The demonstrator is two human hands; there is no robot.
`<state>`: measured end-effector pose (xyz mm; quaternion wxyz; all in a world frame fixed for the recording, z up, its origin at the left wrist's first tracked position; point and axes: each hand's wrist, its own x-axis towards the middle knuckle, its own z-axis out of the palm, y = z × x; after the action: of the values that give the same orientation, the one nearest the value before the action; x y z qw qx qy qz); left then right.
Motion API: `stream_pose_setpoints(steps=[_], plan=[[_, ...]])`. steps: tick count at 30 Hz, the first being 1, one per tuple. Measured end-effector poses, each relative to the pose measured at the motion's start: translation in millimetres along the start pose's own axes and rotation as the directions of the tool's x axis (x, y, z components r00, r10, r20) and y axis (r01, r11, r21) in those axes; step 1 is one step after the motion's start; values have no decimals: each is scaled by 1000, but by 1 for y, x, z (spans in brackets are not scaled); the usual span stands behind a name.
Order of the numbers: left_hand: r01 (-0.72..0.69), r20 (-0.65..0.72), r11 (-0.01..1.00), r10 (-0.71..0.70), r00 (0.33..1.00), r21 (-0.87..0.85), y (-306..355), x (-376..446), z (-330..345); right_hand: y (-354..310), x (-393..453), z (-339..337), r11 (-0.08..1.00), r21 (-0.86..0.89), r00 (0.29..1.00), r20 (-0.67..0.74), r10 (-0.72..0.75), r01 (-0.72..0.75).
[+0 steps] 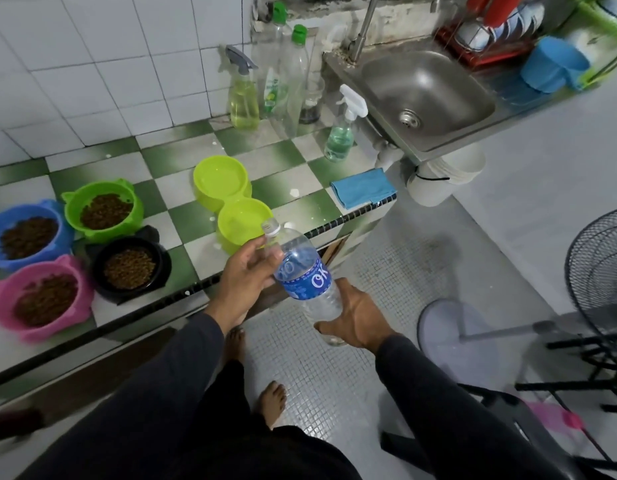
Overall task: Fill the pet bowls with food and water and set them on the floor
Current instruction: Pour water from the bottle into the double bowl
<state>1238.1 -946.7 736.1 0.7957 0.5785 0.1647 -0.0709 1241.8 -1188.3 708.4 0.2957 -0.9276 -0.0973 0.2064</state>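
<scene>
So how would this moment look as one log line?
clear plastic water bottle: capped | left hand: at neck | right hand: gripping base

Head view, steeply downward, close over counter edge.

A folded blue cloth lay on the checkered green-and-white desk beside a steel sink. Two spray bottles stood near clear green-capped bottles. A black fan stood on the floor.
</scene>
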Motion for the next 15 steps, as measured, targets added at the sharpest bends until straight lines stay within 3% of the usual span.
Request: stream_pose_setpoints(steps=[6,15], plan=[[53,-46,992,-59,997,-117,-10,10,-2,-1,9,1,999,-30,998,47,32,-31],[125,-125,979,-146,981,-163,-17,34,-8,-7,34,1,991,-104,992,84,92,-83]])
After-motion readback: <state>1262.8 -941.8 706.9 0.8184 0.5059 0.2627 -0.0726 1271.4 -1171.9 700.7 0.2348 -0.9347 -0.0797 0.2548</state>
